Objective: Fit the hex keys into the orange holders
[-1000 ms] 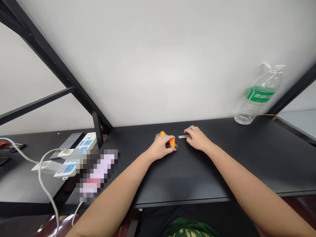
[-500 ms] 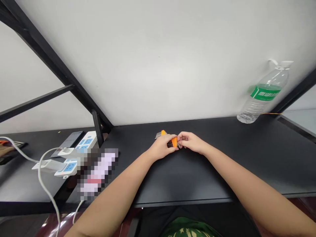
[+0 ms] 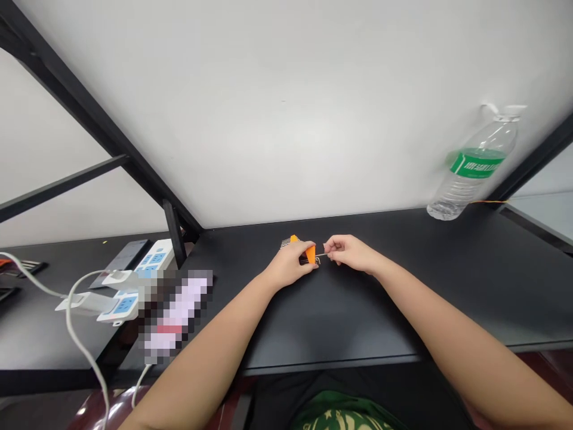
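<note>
My left hand (image 3: 290,263) is closed around an orange hex key holder (image 3: 310,254) just above or on the black table (image 3: 349,316); I cannot tell whether it touches. Several thin metal keys stick out at the holder's far left end, and short bent ends show at its right. Pinched in the fingers of my right hand (image 3: 347,252) is one hex key (image 3: 321,255), its long shaft reaching left to the holder. Its other end is hidden by the holder, and the fingers cover part of its bent end.
A pixelated phone-like object (image 3: 183,310) with a cable lies left of my left forearm. Beyond it are a white power strip (image 3: 156,257) with plugs and a grey flat device (image 3: 119,260). At the back right, a clear bottle (image 3: 465,179) leans by the wall. Black frame bars (image 3: 89,113) rise at left.
My right hand has moved a little to the right, away from the holder, drawing a hex key partly out. The left hand keeps hold of the holder. The view has shifted slightly.
</note>
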`<state>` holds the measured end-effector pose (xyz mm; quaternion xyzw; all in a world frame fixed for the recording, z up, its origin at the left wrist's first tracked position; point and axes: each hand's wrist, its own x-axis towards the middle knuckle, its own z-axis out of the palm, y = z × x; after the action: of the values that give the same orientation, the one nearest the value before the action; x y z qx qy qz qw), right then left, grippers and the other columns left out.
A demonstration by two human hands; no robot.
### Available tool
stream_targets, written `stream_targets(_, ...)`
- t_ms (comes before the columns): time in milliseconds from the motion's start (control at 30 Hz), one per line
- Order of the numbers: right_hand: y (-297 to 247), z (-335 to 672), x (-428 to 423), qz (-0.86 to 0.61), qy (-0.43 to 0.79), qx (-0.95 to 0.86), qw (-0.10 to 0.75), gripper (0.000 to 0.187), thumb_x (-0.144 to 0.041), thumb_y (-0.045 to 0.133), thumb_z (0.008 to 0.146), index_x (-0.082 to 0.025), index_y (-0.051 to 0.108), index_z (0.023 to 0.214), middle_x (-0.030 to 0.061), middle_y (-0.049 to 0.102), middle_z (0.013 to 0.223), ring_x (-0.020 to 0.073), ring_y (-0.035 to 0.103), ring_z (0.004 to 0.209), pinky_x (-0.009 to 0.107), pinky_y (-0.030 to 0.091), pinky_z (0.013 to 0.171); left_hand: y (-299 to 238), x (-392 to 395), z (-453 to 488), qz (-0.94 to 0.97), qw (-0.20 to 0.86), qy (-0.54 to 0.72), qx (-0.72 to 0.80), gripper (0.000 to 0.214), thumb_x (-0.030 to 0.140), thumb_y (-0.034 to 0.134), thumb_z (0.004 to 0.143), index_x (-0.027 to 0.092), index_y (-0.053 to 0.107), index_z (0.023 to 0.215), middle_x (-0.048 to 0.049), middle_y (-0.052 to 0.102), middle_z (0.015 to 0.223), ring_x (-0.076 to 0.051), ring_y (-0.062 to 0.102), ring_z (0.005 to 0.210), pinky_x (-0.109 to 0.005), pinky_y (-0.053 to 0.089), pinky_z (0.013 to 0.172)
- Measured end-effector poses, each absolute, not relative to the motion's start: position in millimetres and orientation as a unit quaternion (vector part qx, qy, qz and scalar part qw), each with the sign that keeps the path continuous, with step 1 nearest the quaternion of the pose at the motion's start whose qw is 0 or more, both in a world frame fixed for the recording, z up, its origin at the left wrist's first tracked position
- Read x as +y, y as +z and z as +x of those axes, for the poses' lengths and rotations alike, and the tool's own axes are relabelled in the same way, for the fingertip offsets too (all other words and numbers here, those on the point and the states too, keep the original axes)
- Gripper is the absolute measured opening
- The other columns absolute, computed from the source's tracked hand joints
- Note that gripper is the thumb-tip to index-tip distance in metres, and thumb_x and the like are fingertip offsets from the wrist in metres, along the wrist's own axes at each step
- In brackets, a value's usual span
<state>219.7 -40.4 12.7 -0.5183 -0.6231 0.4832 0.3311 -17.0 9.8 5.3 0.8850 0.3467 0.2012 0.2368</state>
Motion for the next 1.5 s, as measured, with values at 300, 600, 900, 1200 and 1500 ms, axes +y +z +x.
stream_targets(300,4.7,240.1,-35.0,-0.648,0.075,-0.738,0.17,0.016,-0.024,0.067,0.082,-0.024,0.071,0.097,0.0103,0.065,0.114,0.0285,0.055,0.1,0.04,0.044,0.084,3.0,11.7,-18.1,0.884,0.224,0.192,0.363,0.048,0.041,0.075,0.082,0.027,0.066,0.126,-0.0034,0.074,0.114,-0.023,0.068,0.097,-0.036,0.057,0.087)
stream_targets(600,-6.2,233.8,-27.3,-0.632,0.072,-0.747,0.194,0.023,-0.011,0.057,0.084,-0.021,0.065,0.103,0.0097,0.065,0.11,0.0258,0.055,0.1,0.038,0.044,0.087,4.2,7.6,-16.9,0.886,0.226,0.193,0.356,0.053,0.038,0.079,0.079,0.027,0.065,0.129,-0.0046,0.074,0.117,-0.024,0.07,0.102,-0.038,0.057,0.092)
stream_targets(900,5.5,201.4,-44.5,-0.497,0.368,-0.715,0.325,0.006,-0.024,0.057,0.087,-0.023,0.062,0.089,-0.0012,0.068,0.085,0.0158,0.061,0.075,0.029,0.047,0.07,12.2,6.3,-16.2,0.906,0.19,0.185,0.329,0.037,0.04,0.075,0.083,0.027,0.069,0.117,-0.0027,0.075,0.1,-0.023,0.069,0.093,-0.035,0.054,0.084)
stream_targets(1200,3.2,204.7,-40.5,-0.554,0.36,-0.688,0.299,0.016,-0.015,0.055,0.078,-0.023,0.068,0.085,-0.0018,0.068,0.08,0.0149,0.06,0.071,0.028,0.045,0.067,6.7,8.4,-16.5,0.908,0.181,0.167,0.341,0.046,0.035,0.075,0.083,0.029,0.065,0.127,-0.0048,0.075,0.112,-0.026,0.07,0.102,-0.038,0.055,0.089)
stream_targets(1500,3.5,220.5,-39.5,-0.546,0.154,-0.779,0.267,0.01,-0.021,0.064,0.085,-0.022,0.07,0.093,0.0059,0.066,0.1,0.021,0.06,0.092,0.034,0.047,0.082,9.0,8.6,-16.5,0.909,0.15,0.133,0.365,0.048,0.04,0.074,0.085,0.027,0.064,0.13,-0.0059,0.074,0.116,-0.027,0.07,0.104,-0.038,0.056,0.091)
